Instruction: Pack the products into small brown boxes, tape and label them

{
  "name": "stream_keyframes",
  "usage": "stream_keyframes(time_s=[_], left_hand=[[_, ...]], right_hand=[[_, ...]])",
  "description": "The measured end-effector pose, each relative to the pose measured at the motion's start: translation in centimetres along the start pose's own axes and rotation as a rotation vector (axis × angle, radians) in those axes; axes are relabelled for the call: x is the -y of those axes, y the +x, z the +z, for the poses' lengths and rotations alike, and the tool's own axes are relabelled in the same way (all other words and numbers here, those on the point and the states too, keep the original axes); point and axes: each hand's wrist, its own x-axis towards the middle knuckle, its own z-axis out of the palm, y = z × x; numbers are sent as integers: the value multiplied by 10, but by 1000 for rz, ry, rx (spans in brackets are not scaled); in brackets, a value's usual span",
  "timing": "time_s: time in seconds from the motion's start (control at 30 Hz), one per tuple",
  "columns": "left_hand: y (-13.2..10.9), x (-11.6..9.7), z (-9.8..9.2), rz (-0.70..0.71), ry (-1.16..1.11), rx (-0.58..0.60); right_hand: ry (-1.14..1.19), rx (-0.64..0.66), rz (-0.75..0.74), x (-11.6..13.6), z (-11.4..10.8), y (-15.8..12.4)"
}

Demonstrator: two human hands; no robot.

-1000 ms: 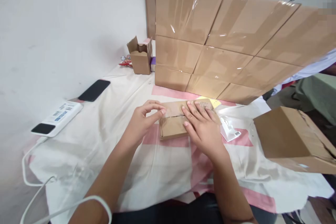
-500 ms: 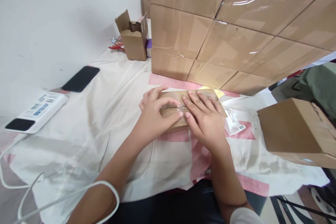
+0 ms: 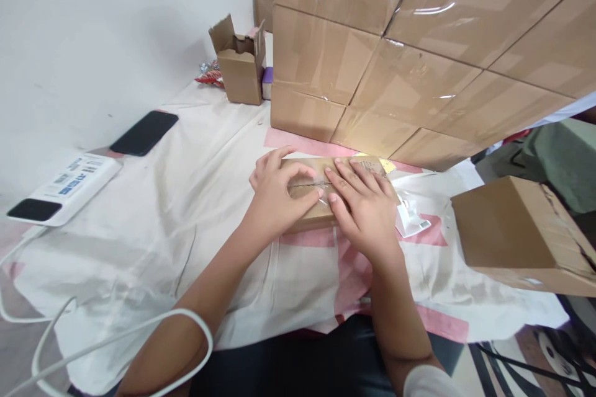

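A small flat cardboard box (image 3: 307,221) lies on the cloth in front of me, with a seam along its top and shiny clear tape (image 3: 321,200) near the middle. On its left part rests my left hand (image 3: 278,189), fingers curved, with the thumb and forefinger tips apart beside the seam and tape. My right hand (image 3: 365,208) lies flat across the right part of the lid, its fingers spread over the seam. Both hands cover much of the box top, including part of some printed text at its far right corner.
Taped cardboard boxes (image 3: 326,56) are stacked behind. An open small carton (image 3: 239,77) stands at back left. Left are a black phone (image 3: 145,133) and a white device (image 3: 69,189); a white cable (image 3: 139,325) loops over my left forearm. A larger carton (image 3: 505,223) stands right, near white packaging (image 3: 410,218).
The view has shifted slightly. My left thumb and forefinger tips have barely moved on the box, and my right hand stays flat on the lid.
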Motion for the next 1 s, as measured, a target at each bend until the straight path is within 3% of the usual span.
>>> stream_keyframes(time_s=[0.4, 0.6, 0.77, 1.0], left_hand=[[-9, -9, 1, 146, -294, -37], [-8, -11, -15, 183, -370, -170], [-1, -6, -24, 46, -306, -55], [5, 10, -5, -28, -48, 25]], right_hand=[[4, -13, -1, 0, 0, 0], [10, -2, 9, 0, 0, 0], [13, -5, 14, 0, 0, 0], [8, -9, 12, 0, 0, 1]])
